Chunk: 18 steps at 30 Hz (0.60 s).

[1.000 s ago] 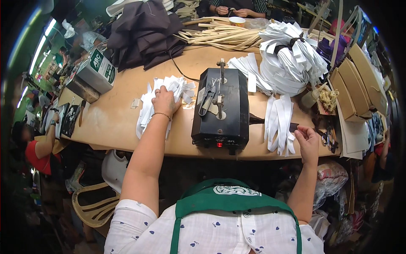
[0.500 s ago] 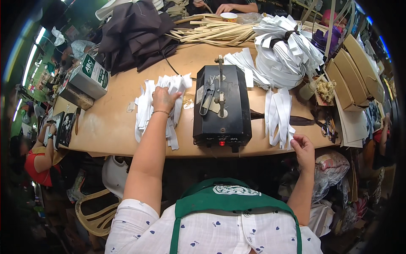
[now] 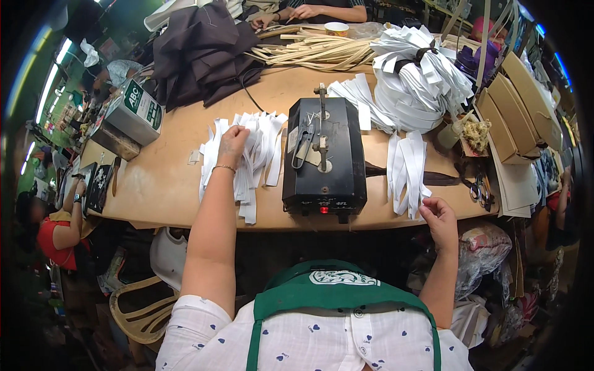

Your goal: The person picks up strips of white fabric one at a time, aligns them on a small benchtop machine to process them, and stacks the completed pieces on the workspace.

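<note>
My left hand (image 3: pixel 232 145) is closed over a spread pile of white fabric strips (image 3: pixel 255 162) left of the black machine, its fingertips pinching at the strips and partly hidden. To the right of that machine lies a smaller bunch of white strips (image 3: pixel 406 170), hanging toward the table's front edge. My right hand (image 3: pixel 442 221) is at the lower right end of this bunch, thumb and forefinger bent together on a strip's tip. Between the two bunches stands the black box-shaped machine (image 3: pixel 325 164) with a red lit switch and metal fittings on top.
Scissors (image 3: pixel 479 188) lie at the right edge of the tan table (image 3: pixel 167 179). A big tied bundle of white strips (image 3: pixel 421 80), cardboard pieces (image 3: pixel 507 114), dark cloth (image 3: pixel 198 55) and a metal can (image 3: pixel 134 114) surround the work area. Another person's hands (image 3: pixel 303 13) are across the table.
My left hand has curled closed and shifted slightly left and down, and the strips beside it are fanned out more toward the machine. My right hand has barely moved.
</note>
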Available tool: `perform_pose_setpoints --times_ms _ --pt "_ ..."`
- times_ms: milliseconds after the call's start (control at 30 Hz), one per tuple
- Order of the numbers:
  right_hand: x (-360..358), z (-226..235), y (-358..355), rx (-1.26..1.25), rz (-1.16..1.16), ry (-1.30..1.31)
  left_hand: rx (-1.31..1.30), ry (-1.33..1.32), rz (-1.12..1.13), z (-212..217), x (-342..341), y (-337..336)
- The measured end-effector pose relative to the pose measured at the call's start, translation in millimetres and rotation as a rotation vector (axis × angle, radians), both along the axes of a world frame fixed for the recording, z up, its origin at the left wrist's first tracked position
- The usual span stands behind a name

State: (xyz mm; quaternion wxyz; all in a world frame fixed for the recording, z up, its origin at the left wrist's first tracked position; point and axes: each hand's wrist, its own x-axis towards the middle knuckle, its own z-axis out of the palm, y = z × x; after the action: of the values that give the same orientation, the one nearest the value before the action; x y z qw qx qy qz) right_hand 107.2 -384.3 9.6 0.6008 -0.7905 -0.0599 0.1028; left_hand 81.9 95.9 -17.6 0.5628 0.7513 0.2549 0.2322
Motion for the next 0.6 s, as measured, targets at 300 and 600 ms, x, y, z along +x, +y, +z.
perform_pose_setpoints --times_ms 300,600 --pt "9.3 39.2 -10.1 0.037 0.007 -0.183 -0.292 -0.678 0.333 75.6 -30.7 -22.3" --pt "-24.2 123.5 89.2 0.31 0.818 -0.508 0.223 -0.525 0.194 132.1 -135.8 -216.1"
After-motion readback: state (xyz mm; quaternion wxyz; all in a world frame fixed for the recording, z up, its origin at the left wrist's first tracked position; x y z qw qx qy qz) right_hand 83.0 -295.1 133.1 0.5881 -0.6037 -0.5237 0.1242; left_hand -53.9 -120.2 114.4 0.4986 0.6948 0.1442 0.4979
